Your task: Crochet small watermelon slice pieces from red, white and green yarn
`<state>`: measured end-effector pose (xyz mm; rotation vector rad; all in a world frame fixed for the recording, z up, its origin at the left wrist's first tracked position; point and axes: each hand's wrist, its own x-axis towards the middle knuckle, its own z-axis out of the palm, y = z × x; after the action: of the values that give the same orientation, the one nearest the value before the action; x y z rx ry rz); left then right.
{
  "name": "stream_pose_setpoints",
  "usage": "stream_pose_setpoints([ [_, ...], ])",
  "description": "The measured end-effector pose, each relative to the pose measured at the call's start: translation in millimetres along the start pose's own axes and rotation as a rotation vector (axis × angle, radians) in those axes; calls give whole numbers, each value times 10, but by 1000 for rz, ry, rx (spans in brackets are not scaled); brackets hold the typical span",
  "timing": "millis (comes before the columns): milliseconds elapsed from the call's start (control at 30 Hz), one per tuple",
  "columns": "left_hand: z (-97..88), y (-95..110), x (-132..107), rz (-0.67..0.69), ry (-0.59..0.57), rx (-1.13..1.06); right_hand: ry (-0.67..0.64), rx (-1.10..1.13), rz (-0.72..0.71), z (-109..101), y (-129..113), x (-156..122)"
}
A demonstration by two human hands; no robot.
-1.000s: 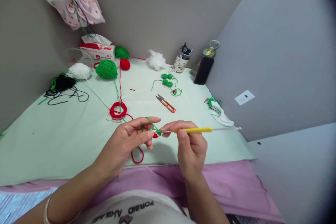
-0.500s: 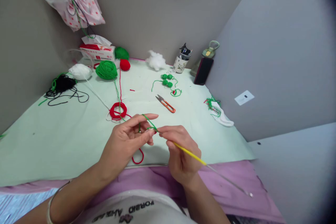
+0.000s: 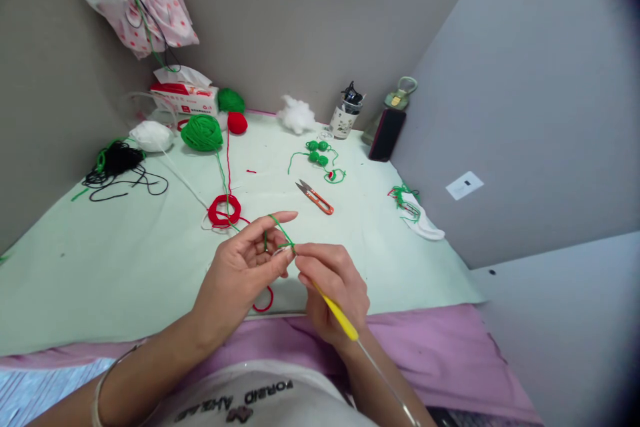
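My left hand (image 3: pixel 240 273) is raised over the table's near edge, its forefinger stretched out with green yarn (image 3: pixel 280 232) looped over it, its other fingers pinching a small crochet piece that is mostly hidden. My right hand (image 3: pixel 333 287) is closed on a yellow-handled crochet hook (image 3: pixel 340 317), whose tip meets the left fingertips and whose metal end points down toward my lap. The green strand runs back to a green yarn ball (image 3: pixel 202 132). A red yarn loop (image 3: pixel 263 299) hangs below my left hand.
On the pale green table (image 3: pixel 100 267) lie a red yarn coil (image 3: pixel 225 209), orange snips (image 3: pixel 316 197), small green crochet balls (image 3: pixel 320 152), black yarn (image 3: pixel 117 160), white stuffing (image 3: pixel 296 113), a tissue box (image 3: pixel 185 97), a jar (image 3: pixel 347 117) and a bottle (image 3: pixel 395 113). Grey walls close in behind and right.
My right hand has turned the hook from pointing sideways to the right to pointing down toward my lap. The hand moved slightly left and lower. My left hand kept its place.
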<state>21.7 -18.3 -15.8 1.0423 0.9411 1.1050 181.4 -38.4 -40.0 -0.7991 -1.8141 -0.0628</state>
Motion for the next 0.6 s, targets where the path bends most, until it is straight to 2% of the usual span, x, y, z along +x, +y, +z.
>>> stream_pose_setpoints([
  [133, 14, 16, -8, 12, 14, -66, 5, -223, -75, 22, -22, -20],
  [233, 7, 44, 7, -132, -112, -217, -2, -246, -66, 9, -25, -25],
  [333, -28, 74, 53, -301, -172, -351, 35, 5, 91, -30, -27, -5],
  [433, -55, 87, 86, -272, -121, -368, 148, 320, 347, -61, -29, 41],
  [500, -45, 81, 82, -236, -143, -341, 220, 501, 472, -56, -22, 77],
  [600, 1, 58, 49, -196, -192, -289, 181, 591, 518, -16, -1, 110],
])
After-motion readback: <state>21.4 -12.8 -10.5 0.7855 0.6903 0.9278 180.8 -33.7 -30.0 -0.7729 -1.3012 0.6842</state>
